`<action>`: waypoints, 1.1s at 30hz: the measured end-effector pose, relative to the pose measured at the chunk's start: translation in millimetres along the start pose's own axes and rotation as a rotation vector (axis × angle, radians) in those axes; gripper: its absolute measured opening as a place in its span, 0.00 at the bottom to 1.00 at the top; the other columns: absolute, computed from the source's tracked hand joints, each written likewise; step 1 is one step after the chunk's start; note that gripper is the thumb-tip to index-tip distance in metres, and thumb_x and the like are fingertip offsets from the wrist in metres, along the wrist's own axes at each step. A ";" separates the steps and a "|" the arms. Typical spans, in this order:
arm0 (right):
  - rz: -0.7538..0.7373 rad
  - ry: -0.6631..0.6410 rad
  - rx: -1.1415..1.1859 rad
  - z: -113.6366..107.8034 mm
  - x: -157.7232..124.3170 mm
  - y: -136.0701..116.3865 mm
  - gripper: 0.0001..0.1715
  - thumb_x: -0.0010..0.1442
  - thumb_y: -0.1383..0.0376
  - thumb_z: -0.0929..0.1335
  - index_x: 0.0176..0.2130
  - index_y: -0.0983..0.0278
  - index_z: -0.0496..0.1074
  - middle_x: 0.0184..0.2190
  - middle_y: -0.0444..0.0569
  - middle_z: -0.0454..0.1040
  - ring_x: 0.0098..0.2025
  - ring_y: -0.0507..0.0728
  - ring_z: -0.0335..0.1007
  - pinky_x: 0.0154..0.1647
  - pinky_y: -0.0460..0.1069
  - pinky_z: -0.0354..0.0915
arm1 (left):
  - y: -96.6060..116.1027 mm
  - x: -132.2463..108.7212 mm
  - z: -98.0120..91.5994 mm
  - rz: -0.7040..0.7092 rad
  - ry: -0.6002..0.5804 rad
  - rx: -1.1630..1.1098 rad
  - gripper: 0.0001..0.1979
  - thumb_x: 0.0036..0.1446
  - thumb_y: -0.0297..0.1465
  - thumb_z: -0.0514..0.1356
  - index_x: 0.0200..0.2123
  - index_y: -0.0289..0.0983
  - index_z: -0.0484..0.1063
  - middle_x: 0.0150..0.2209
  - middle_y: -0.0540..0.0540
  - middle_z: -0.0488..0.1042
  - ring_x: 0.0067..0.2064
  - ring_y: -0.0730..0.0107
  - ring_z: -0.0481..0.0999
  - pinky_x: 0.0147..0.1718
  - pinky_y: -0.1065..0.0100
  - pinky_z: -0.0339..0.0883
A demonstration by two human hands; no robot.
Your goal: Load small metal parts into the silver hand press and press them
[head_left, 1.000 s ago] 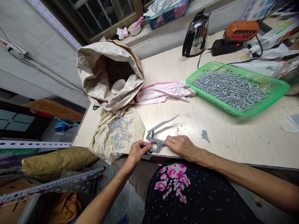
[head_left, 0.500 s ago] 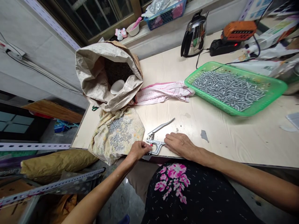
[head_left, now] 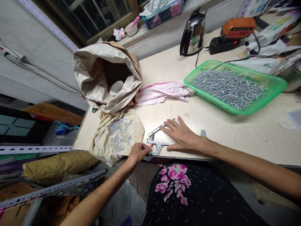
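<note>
Hand pliers in grey metal, with a spring and a red part at the jaw, lie at the table's front edge, handles apart. At the jaw is my left hand, thumb and fingertips pinched together; whatever they hold is too small to make out. My right hand is spread open over the handles, fingers along the upper one and thumb by the end of the lower one. Left of the pliers, small silvery metal pieces are scattered on a patterned cloth.
An open woven sack with dark contents and a white bowl stands behind the cloth. A pink-white towel lies mid-table. To the right is a green basket of metal pieces, with a kettle and battery charger behind.
My right hand has risen from the lower handle and spread its fingers across to the upper handle. My left hand stays at the jaw. The view has shifted slightly.
</note>
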State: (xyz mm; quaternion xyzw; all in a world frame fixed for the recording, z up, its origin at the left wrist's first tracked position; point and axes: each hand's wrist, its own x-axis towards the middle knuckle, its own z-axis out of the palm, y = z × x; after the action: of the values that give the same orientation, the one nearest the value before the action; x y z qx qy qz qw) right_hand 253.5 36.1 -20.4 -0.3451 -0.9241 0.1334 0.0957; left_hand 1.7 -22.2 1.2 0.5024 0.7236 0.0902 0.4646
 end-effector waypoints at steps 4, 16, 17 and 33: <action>-0.013 0.062 -0.009 -2.7 0.0 -3.2 0.47 0.54 0.48 0.71 0.63 0.66 0.57 0.58 0.65 0.63 0.60 0.71 0.56 0.60 0.75 0.44 | 0.3 -0.3 0.1 0.005 0.001 -0.017 0.20 0.40 0.46 0.63 0.23 0.32 0.77 0.18 0.50 0.68 0.22 0.73 0.63 0.23 0.72 0.53; -0.007 0.072 0.029 -5.1 -3.5 -11.6 0.38 0.57 0.54 0.72 0.60 0.66 0.59 0.46 0.57 0.67 0.48 0.64 0.60 0.55 0.62 0.52 | 7.7 -5.1 0.8 0.001 0.053 0.062 0.15 0.46 0.41 0.61 0.23 0.33 0.75 0.21 0.50 0.71 0.25 0.71 0.68 0.26 0.70 0.56; -0.011 0.080 0.036 -4.7 -4.0 -12.2 0.37 0.58 0.55 0.71 0.60 0.66 0.60 0.45 0.57 0.67 0.47 0.64 0.60 0.53 0.61 0.54 | 7.4 -6.0 1.0 -0.002 0.052 0.076 0.14 0.48 0.40 0.61 0.23 0.33 0.74 0.21 0.49 0.72 0.26 0.70 0.68 0.26 0.70 0.57; 0.013 0.136 0.097 2.6 -9.0 -15.2 0.46 0.55 0.59 0.73 0.64 0.68 0.51 0.48 0.57 0.68 0.47 0.64 0.62 0.47 0.57 0.62 | 41.1 10.5 22.7 0.866 0.047 0.713 0.31 0.60 0.32 0.59 0.64 0.37 0.52 0.61 0.34 0.62 0.63 0.50 0.61 0.59 0.47 0.60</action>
State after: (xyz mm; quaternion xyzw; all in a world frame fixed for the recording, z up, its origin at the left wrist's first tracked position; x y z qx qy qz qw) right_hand 250.3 18.6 -18.8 -0.3545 -0.9056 0.1549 0.1742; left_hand 44.8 -1.6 7.1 0.8775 0.4470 0.0340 0.1703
